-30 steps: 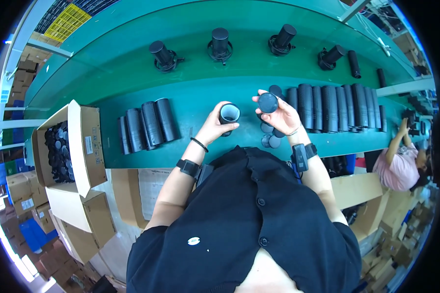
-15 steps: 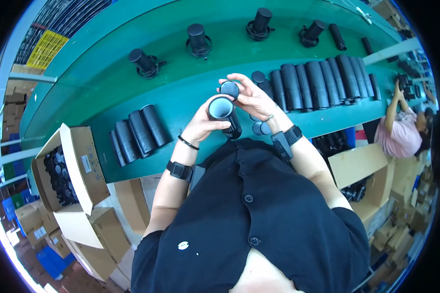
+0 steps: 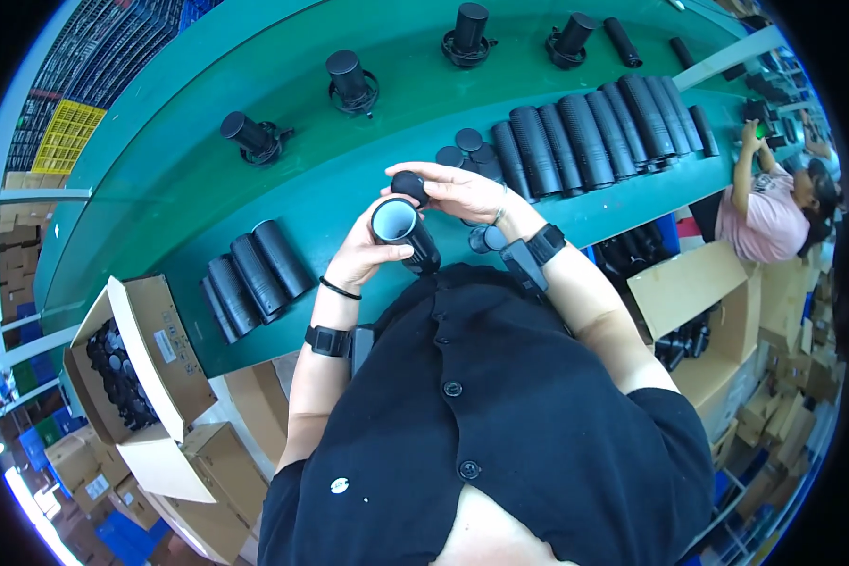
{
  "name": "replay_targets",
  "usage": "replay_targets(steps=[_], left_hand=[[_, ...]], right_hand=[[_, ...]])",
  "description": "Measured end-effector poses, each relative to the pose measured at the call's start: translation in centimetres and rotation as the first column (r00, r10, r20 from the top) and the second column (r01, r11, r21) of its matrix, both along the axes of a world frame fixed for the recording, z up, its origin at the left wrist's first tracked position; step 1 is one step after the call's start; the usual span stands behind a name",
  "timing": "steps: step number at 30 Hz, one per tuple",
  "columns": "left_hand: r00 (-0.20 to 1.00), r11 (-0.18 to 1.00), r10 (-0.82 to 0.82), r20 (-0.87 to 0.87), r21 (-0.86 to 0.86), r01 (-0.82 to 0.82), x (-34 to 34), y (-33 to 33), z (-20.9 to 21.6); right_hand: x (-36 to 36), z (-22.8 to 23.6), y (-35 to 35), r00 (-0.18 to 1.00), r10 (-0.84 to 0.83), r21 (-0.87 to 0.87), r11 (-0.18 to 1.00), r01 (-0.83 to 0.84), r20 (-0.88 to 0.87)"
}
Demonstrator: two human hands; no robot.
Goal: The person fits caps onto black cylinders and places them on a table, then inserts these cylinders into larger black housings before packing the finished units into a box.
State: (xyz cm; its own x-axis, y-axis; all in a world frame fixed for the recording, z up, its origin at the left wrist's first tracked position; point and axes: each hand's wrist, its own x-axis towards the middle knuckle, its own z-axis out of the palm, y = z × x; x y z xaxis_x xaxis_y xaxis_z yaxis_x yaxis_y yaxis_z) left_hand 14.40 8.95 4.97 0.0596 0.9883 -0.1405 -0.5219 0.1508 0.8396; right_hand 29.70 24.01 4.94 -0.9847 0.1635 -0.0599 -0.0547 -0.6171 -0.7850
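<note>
My left hand (image 3: 360,247) is closed around a black cylindrical tube (image 3: 424,253), its open end tilted up and showing a pale inside. A round black cap (image 3: 408,186) is pinched in the fingers of my right hand (image 3: 464,195), at the far rim of the tube's opening. Whether cap and rim touch, I cannot tell. Several loose round caps (image 3: 470,141) lie on the green bench just beyond my right hand. More round caps (image 3: 486,239) lie by my right wrist.
Ribbed black tubes lie in a row (image 3: 587,141) at right and a smaller group (image 3: 255,275) at left. Black cylinders in ring-shaped mounts (image 3: 352,83) stand along the back. An open carton (image 3: 174,349) of dark parts is at left, another carton (image 3: 689,278) at right. A co-worker (image 3: 769,212) sits far right.
The cap has turned from its pale grey face to a dark one. Both hands stay close together at the tube's opening. The whole view has shifted slightly.
</note>
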Motion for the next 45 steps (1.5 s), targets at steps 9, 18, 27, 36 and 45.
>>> replay_targets(steps=[9,18,27,36,45], left_hand=[[0.849,0.984,0.171,-0.500,0.039,-0.175,0.4,0.8,-2.8],[0.792,0.955,0.238,-0.562,-0.014,-0.297,0.2,0.6,-5.2],[0.650,0.975,0.208,-0.731,0.103,-0.197,0.6,0.3,-7.0],[0.536,0.964,0.260,-0.803,0.180,-0.198,1.4,-0.1,-5.9],[0.524,0.970,0.235,-0.818,0.162,-0.181,1.1,0.0,-5.9]], right_hand=[[2.7,-1.0,2.4,0.972,-0.168,-0.382,0.919,0.094,-0.165],[1.7,0.4,1.3,0.993,-0.116,0.183,0.977,0.107,0.035],[-1.2,2.2,-1.1,0.993,-0.097,0.978,0.203,-0.039,0.060],[-0.7,1.5,-1.4,0.989,-0.146,0.988,0.152,-0.010,0.033],[-1.2,1.4,-1.4,0.998,-0.061,0.999,0.048,0.017,-0.014]])
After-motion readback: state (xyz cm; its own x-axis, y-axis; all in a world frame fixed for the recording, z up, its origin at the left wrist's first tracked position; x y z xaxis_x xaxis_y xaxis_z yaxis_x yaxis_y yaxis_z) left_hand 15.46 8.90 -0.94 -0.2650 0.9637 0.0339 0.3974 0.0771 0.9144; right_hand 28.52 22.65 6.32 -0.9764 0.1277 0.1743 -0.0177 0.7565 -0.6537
